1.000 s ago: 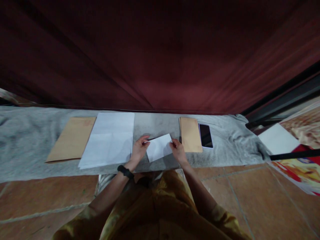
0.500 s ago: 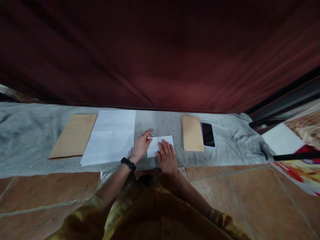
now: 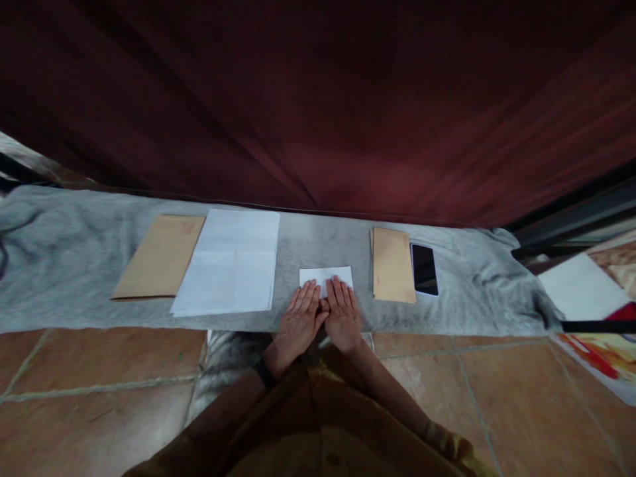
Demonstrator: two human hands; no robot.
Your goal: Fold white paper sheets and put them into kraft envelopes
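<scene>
A small folded white paper point(image 3: 325, 272) lies on the grey cloth in front of me, with its near part hidden under my hands. My left hand point(image 3: 298, 322) rests flat on its left side, fingers stretched forward. Flat on the right side lies my right hand point(image 3: 344, 318), its fingers also extended. The two thumbs meet or nearly meet in the middle. To the left is a stack of large white paper sheets point(image 3: 228, 262). On the right lie several small brown envelopes point(image 3: 393, 265).
Larger brown envelopes point(image 3: 161, 257) sit at the left, beside the white sheets. A phone point(image 3: 424, 269) with a dark screen lies right of the small envelopes. The grey cloth point(image 3: 318, 235) covers a narrow surface against a dark red curtain point(image 3: 318, 132). Tiled floor point(image 3: 422, 391) shows in front.
My left hand has left the paper's left edge and come down flat beside my right hand. Both hands now press on the paper's near part. The view has shifted slightly.
</scene>
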